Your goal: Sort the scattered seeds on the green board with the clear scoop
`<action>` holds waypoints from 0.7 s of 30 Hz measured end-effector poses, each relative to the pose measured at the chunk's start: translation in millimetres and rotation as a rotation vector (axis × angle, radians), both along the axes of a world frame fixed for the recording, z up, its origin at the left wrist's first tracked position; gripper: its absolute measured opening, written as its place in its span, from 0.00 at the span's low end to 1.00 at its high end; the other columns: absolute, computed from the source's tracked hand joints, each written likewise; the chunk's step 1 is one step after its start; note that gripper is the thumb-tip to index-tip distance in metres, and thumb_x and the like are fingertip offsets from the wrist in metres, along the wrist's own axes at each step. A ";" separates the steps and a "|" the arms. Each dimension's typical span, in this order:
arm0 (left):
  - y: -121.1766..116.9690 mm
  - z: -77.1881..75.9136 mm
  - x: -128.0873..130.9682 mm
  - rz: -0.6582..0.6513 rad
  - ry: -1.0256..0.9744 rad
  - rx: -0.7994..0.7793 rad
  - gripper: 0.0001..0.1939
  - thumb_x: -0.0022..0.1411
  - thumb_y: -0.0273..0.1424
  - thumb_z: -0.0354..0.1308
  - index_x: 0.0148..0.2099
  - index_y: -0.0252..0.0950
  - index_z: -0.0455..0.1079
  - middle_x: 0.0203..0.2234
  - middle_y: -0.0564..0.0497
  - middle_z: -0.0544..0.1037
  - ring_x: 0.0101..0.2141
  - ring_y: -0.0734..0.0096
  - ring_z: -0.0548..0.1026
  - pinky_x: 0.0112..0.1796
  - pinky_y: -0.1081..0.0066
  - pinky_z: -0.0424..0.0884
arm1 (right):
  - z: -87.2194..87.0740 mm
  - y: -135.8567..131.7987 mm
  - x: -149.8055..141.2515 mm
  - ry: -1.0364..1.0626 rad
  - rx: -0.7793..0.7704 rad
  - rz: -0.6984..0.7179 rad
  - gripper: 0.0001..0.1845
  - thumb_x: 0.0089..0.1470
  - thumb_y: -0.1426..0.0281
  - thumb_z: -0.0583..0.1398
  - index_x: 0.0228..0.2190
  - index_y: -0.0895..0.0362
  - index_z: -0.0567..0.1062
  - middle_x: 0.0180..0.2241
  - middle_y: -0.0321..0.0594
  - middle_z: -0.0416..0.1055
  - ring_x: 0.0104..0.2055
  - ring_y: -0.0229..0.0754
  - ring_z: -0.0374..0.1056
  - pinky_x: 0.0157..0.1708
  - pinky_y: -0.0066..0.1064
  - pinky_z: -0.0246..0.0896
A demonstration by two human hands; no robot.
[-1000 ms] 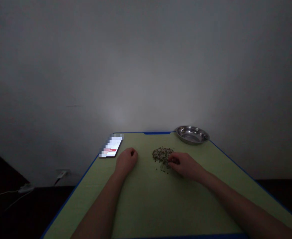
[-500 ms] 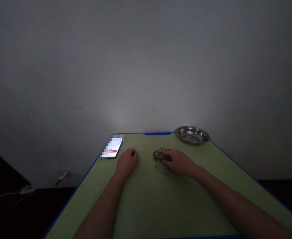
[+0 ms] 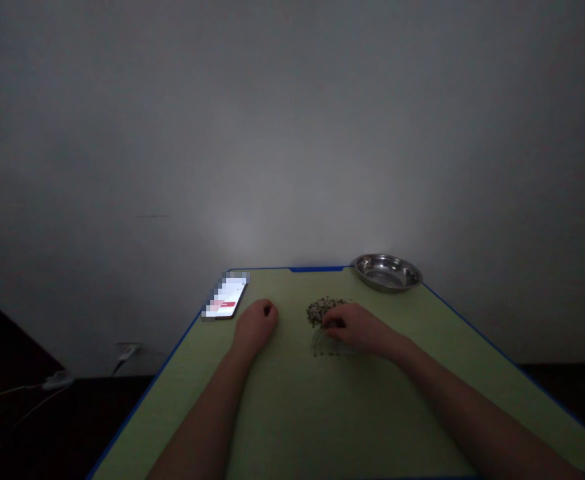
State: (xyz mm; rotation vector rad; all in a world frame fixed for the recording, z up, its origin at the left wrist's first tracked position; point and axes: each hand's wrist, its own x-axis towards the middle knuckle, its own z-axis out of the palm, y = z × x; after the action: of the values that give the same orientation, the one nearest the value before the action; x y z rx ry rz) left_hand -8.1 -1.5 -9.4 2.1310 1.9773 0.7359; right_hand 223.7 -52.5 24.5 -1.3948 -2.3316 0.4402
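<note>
Head view: the left hand [image 3: 256, 323] rests on the table [image 3: 292, 413], curled into a loose fist with a small dark hollow beside the thumb; whether anything lies inside the curl cannot be told. To its right, the right hand [image 3: 355, 325] reaches in with bent fingers and thumb near each other, their tips at the near right edge of a pile of small dark and pale bits [image 3: 320, 311]; whether they grip any is too dim to tell. The pile spreads between the two hands, nearer the right one and partly behind its fingers. Just nearer than those fingertips, a few dark specks [image 3: 322, 355] lie in a loose row, below faint pale lines too blurred to identify. Beyond the left hand and to its left lies a phone [image 3: 230, 297] with a lit screen, partly pixelated. Beyond the right hand, at the far right corner, sits a shallow metal bowl [image 3: 387, 275]. Behind everything rises a grey wall [image 3: 292, 133].
</note>
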 end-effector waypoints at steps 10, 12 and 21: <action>0.1 1.4 0.2 0.003 0.009 0.002 0.13 0.60 0.33 0.45 0.32 0.36 0.70 0.32 0.48 0.76 0.32 0.70 0.70 0.31 0.73 0.58 | -6.7 -0.3 -1.6 0.051 -0.037 0.074 0.09 0.48 0.71 0.60 0.32 0.57 0.79 0.28 0.38 0.75 0.29 0.37 0.66 0.30 0.26 0.56; 0.3 1.4 0.1 0.002 0.005 0.001 0.13 0.60 0.33 0.45 0.33 0.36 0.70 0.32 0.48 0.76 0.32 0.71 0.70 0.31 0.73 0.58 | -6.1 -2.3 -2.8 0.054 -0.044 0.079 0.09 0.48 0.71 0.60 0.32 0.57 0.79 0.27 0.37 0.74 0.28 0.36 0.65 0.29 0.26 0.55; -0.8 1.7 0.7 0.009 0.011 -0.014 0.13 0.60 0.33 0.45 0.33 0.36 0.71 0.33 0.47 0.76 0.31 0.71 0.70 0.30 0.73 0.58 | -3.0 -14.5 -6.7 0.036 -0.079 0.148 0.10 0.46 0.72 0.62 0.33 0.57 0.79 0.27 0.38 0.75 0.28 0.36 0.66 0.29 0.25 0.56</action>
State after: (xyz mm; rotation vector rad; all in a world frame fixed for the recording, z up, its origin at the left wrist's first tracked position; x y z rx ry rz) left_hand -7.3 -2.3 -7.7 2.1246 1.9924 0.7115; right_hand 217.0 -67.1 21.5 -1.2422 -2.4210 0.6009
